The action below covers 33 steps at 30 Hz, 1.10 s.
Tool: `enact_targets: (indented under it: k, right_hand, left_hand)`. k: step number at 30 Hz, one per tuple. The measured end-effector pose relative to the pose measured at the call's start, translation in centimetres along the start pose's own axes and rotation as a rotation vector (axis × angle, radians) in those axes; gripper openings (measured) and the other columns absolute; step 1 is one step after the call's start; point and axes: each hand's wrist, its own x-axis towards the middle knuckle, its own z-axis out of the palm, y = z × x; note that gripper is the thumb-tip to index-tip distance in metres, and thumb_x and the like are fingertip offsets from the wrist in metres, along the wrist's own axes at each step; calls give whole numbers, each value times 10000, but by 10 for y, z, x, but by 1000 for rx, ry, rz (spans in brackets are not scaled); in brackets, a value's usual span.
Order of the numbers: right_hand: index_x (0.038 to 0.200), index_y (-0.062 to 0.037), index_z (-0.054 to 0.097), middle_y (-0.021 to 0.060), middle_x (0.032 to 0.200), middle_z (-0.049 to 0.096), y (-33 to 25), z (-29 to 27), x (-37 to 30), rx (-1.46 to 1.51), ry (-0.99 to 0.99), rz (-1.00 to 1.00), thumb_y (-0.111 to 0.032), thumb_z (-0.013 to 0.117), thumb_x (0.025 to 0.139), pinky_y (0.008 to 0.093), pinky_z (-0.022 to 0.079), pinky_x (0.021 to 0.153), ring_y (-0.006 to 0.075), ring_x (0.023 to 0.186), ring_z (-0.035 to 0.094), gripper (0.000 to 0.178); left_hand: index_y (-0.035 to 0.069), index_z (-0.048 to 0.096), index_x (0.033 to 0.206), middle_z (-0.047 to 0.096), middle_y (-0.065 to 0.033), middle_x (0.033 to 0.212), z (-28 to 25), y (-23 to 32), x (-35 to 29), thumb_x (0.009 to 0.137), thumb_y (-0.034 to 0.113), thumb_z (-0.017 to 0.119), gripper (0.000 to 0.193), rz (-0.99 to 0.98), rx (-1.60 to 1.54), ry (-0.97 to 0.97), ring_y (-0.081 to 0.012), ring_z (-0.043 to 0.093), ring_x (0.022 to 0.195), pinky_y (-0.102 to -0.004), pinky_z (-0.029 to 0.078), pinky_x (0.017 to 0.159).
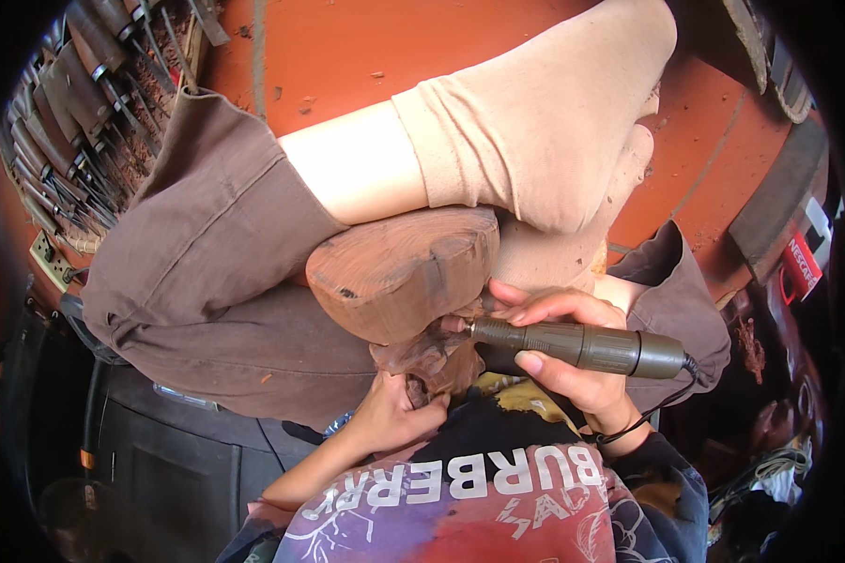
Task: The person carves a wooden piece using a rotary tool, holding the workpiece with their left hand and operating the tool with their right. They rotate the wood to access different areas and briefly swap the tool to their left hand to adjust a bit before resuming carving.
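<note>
A carved piece of reddish-brown wood (399, 277) rests in my lap, braced against my sock-covered feet. Its thick, rounded base faces away from me, and the shaped, hollowed part lies nearer my body. My left hand (399, 413) grips that carved end, the fingers curled round it. In my right hand (577, 361) is a dark green rotary tool (582, 347), held between thumb and fingers. Its small reddish tip (454, 324) points left and meets or nearly meets the wood just below the base. From the tool's back end a black cord (671, 394) loops down past my wrist.
Several wood-handled chisels (75, 103) stand packed together at the far left, among wood shavings. Below them is a power socket (52, 261). The orange tiled floor (338, 56) holds scattered chips. A red packet (802, 266) lies at the right, and a black panelled surface (174, 469) at the lower left.
</note>
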Motion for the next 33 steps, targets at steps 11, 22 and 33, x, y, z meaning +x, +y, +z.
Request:
enact_targets:
  k: [11,22,33]
  right_hand:
    - [881,-32,493,67,900,543,15,24,-1,293,111,-237,142,661,775,551,383,1083,191,955,625,264]
    - [929,-39,498,84,939,549,11,37,-19,544,72,-585,28,655,803,604,360,1075,463,1226,492,212]
    - [903,-20,491,50,936,469,12,55,9,522,43,-442,110,616,822,503,415,1070,435,1280,455,197]
  left_hand:
    - [-16,365,1336,503,-125,1291,10,19,7,822,33,726,630,162,-356,107,-189,501,1190,-347,413,1019]
    - [-42,566,1158,647,-90,1006,-7,32,31,803,73,756,418,276,-142,70,-114,607,786,-244,496,637]
    - [-2,567,1144,655,-71,928,-7,13,55,804,-36,700,366,417,-516,337,-118,616,745,-233,486,603]
